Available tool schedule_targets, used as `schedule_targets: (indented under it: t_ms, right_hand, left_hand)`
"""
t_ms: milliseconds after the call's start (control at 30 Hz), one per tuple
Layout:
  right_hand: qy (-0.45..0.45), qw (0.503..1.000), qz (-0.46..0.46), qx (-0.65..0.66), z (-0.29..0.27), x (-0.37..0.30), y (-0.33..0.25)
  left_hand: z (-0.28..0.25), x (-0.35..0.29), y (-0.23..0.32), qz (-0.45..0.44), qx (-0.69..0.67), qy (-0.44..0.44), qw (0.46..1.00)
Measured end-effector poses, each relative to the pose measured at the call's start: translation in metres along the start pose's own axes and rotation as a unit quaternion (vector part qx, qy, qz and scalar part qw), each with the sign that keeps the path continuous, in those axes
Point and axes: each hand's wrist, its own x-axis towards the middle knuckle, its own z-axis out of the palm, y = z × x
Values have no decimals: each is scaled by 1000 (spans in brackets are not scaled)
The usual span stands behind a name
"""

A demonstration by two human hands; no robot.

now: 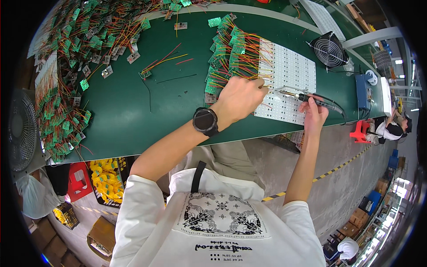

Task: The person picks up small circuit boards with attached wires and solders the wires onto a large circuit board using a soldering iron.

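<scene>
In my right hand [315,112] is a soldering iron [304,97] with a black handle and cable, its metal tip pointing left over a white perforated board [291,71]. A thin bent metal guide runs alongside the tip. My left hand [242,98], with a black watch on its wrist, is pinched closed at the board's left part. Its fingertips meet at a thin wire, mostly hidden by the fingers. Green circuit boards [218,58] stand in rows left of the perforated board, their red and yellow wires reaching onto it.
Heaps of wired circuit boards [95,40] cover the green table's [178,115] left side. Loose wires [175,78] lie mid-table. A black fan [329,50] and a blue box [363,91] stand at the right. Below left is a crate of yellow parts [106,180].
</scene>
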Motion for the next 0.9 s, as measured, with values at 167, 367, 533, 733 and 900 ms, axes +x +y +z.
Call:
schedule_targets:
  t_ms: [167,367,533,733,900]
  right_hand:
    - [4,1000,5,-6,-3,-2,2]
    - [-5,1000,4,-23,-1,-2,0]
    - [-3,1000,8,-30,-1,-3,0]
    - [-13,999,9,-34,-1,-3,1]
    - [-10,999,12,-43,2,-3,-1]
  left_hand:
    - [2,-1,0,6,-27,8,1000]
    - [6,-1,-1,-3,-15,12,1000]
    - [7,-2,-1,-8,-9,6,1000]
    - [7,-2,-2,-7,-16,6,1000]
    - [6,-2,-1,-11,-17,1,1000]
